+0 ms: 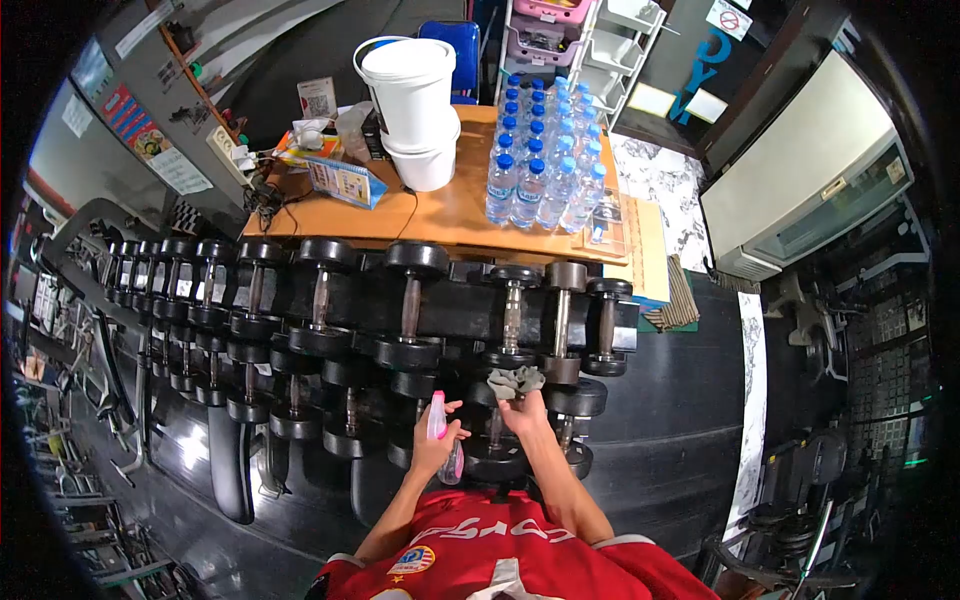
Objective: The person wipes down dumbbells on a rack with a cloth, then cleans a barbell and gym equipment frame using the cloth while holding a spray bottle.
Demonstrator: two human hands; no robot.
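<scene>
"Both hands were busy at the near side of the dumbbell rack (368, 296)! What did the left hand (430, 452) have?"

"Fingers wrapped round a spray bottle (437, 418), pink at the top, right in front of the rack's lower row!"

"And the right hand (524, 414)?"

"Closed on a bunched grey cloth (515, 382), up by the near end of a dumbbell (513, 310) on the rack's top row. Whether cloth met dumbbell, I couldn't tell!"

"Beyond the rack?"

"A wooden table (465, 222), just behind it! White buckets (410, 95) stood stacked behind the rack's middle, blue-capped water bottles (540, 155) crowded behind its right-hand part."
</scene>
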